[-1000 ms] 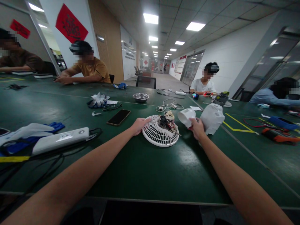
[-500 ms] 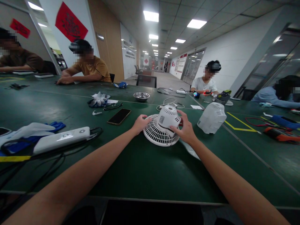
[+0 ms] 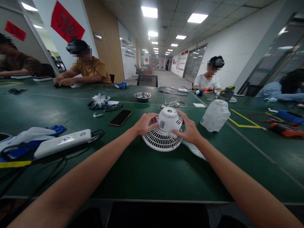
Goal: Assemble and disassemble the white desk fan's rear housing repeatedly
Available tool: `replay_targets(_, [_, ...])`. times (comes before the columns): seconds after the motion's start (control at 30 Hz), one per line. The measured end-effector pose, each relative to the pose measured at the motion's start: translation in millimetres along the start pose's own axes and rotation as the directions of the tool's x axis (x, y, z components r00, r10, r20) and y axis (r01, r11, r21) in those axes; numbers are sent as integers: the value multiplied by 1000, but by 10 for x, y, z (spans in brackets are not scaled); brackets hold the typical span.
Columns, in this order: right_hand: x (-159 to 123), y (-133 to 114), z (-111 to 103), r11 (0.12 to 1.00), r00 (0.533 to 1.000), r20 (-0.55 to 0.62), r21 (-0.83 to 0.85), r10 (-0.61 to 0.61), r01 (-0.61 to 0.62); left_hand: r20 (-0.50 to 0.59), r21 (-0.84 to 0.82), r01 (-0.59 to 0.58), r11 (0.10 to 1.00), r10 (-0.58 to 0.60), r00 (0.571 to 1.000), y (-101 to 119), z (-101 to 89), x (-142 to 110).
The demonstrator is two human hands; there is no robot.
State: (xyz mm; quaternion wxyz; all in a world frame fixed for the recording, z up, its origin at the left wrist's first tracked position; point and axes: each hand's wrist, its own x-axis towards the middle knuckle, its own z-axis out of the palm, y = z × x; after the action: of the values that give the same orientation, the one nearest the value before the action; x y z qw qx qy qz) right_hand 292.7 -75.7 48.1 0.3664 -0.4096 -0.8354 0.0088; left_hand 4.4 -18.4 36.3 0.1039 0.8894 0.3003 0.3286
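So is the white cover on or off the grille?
On: the cover sits over the grille, between left hand and right hand; whether fastened, cannot tell.

White vented cover (image 3: 168,122), upright, atop grille (image 3: 162,144)

Office space doubling as workshop: green table (image 3: 133,177), workers (image 3: 97,69) seated around the table; ceiling lights (image 3: 149,12) above it; chair (image 3: 147,80), glass doors (image 3: 195,61) beyond it.

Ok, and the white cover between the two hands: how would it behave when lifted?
The white cover is probably stiff: no dent shows between the left hand and right hand. Its slotted, plastic-looking shell suggests lightness, though its inside is hidden. The smooth surface may be slippery.
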Motion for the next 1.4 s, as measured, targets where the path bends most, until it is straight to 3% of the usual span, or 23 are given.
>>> replay_targets(0.17, [-18,-37,1,994,994,45,48,-98,96,16,-142,-60,988,63,998,52,-37,-8])
replay_targets(0.43, [-6,7,-26,997,996,90,79,-28,21,100,-102,49,994,-38,994,153,-52,39])
replay_targets(0.73, [2,25,-50,997,989,135,38,-68,64,162,-110,56,992,-37,986,166,-108,48])
replay_targets(1.1, [17,-32,-56,997,987,150,45,-62,56,166,-204,90,975,-56,984,183,-110,55])
replay_targets(1.23, [4,-34,-41,1000,988,151,10,-24,23,168,-182,79,980,-48,985,168,-107,53])
replay_targets(1.4, [3,-33,-21,998,989,132,-1,-59,60,158,-123,53,991,-33,987,136,-83,46])
